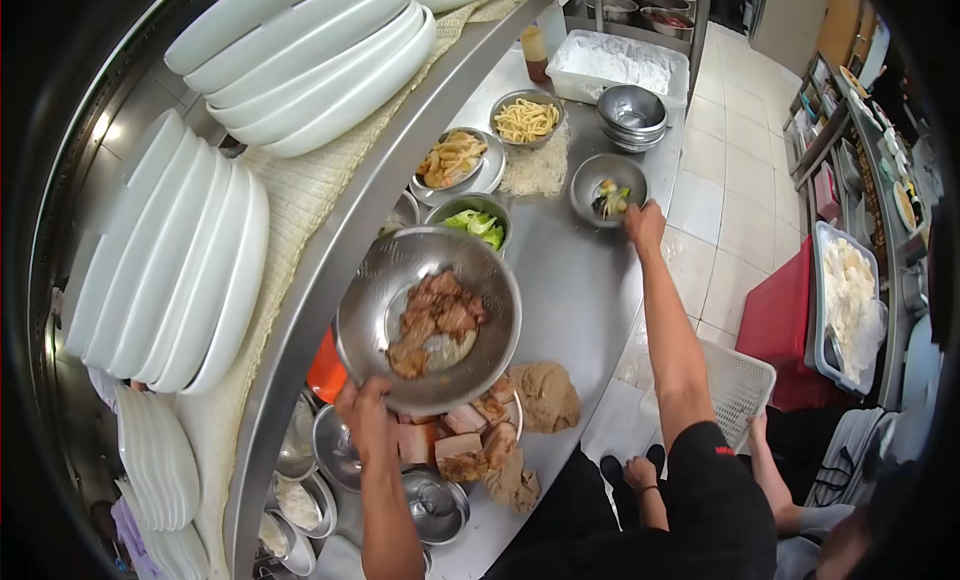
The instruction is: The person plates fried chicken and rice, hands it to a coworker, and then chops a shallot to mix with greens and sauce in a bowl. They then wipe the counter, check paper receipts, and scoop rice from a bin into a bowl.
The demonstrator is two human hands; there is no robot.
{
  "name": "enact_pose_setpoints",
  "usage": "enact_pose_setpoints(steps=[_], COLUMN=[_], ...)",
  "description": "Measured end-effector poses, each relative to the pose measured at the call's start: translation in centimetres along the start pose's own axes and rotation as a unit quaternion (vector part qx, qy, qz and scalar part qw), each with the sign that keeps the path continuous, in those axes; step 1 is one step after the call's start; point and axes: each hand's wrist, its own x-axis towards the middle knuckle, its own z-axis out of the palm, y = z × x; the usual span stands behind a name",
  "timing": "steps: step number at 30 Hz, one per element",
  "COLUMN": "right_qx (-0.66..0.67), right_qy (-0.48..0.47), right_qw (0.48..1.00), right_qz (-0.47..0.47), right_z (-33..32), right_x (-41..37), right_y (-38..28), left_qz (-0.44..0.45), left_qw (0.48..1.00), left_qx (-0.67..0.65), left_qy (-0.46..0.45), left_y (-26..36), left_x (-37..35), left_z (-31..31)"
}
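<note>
My left hand [367,410] is closed on the near rim of a large metal bowl [490,300], tilted toward me. Pieces of brownish meat [435,315] lie inside it. Further off, my right hand [645,227] grips the rim of a small metal bowl [585,205] at the counter's right edge. That bowl holds a little pale, green and dark food [609,199]. Partly hidden under the large bowl are chunks of cooked pork [462,457] and a bowl of green leaves [477,225]. Thin pale noodles [537,168] lie beyond, beside a bowl of thick yellow noodles [527,121].
White dishes [300,70] are stacked on a cloth-covered shelf [320,170] at left. Stacked metal bowls [632,118] and a tub of white powder [620,65] stand at the counter's far end. At right, another person's arm [770,470] holds a white basket [730,385].
</note>
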Motion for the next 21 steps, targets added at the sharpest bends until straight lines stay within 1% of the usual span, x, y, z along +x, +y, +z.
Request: enact_pose_setpoints(steps=[2, 3, 4, 5, 7, 9, 10, 12, 13, 15, 16, 18, 21], right_qx=[-0.023, 0.007, 0.007, -0.011, 0.014, 0.014, 0.016, 0.055, 0.056, 0.066, 0.065, 0.056, 0.047], right_qy=[-0.003, -0.045, -0.045, -0.048, -0.084, -0.105, -0.104, -0.122, -0.120, -0.099, -0.104, -0.111, -0.128], right_qw=[0.998, 0.998, 0.996, 0.993, 0.990, 0.990, 0.990, 0.989, 0.989, 0.988, 0.987, 0.988, 0.988], right_qz=[-0.052, -0.037, -0.073, -0.110, -0.113, -0.093, -0.095, -0.069, -0.069, -0.103, -0.100, -0.093, -0.076], right_z=[0.1, -0.4, -1.5, -1.2, -1.8, -1.3, -1.3, -1.6, -1.4, -0.8, -1.0, -0.8, -0.8], right_x=[-2.2, -3.6, -5.7, -6.7, -8.9, -9.7, -10.0, -10.4, -10.3, -10.3, -10.4, -10.6, -11.1], right_y=[0.1, -0.4, -1.6, -1.4, -2.4, -2.5, -2.8, -3.3, -3.2, -2.8, -3.1, -2.8, -2.8], left_qz=[0.070, 0.128, 0.184, 0.240, 0.359, 0.444, 0.446, 0.586, 0.588, 0.652, 0.651, 0.705, 0.708], left_qw=[0.997, 0.991, 0.979, 0.965, 0.920, 0.860, 0.860, 0.731, 0.730, 0.665, 0.666, 0.587, 0.590], left_qx=[0.013, 0.043, 0.073, 0.086, 0.134, 0.235, 0.234, 0.334, 0.332, 0.345, 0.346, 0.379, 0.372], left_qy=[-0.005, -0.020, -0.037, -0.057, -0.078, -0.087, -0.087, -0.105, -0.106, -0.113, -0.113, -0.120, -0.109], left_y=[-2.4, -1.7, -0.9, -0.8, -1.0, -1.6, -1.4, -1.0, -1.0, -1.4, -1.6, -1.9, -1.8], left_x=[4.2, 4.5, 4.6, 5.3, 6.8, 7.6, 7.4, 6.8, 6.8, 7.0, 7.3, 7.8, 7.3], left_z=[1.9, 3.8, 6.0, 7.7, 10.7, 12.5, 13.3, 14.8, 15.2, 15.7, 15.8, 15.6, 15.1])
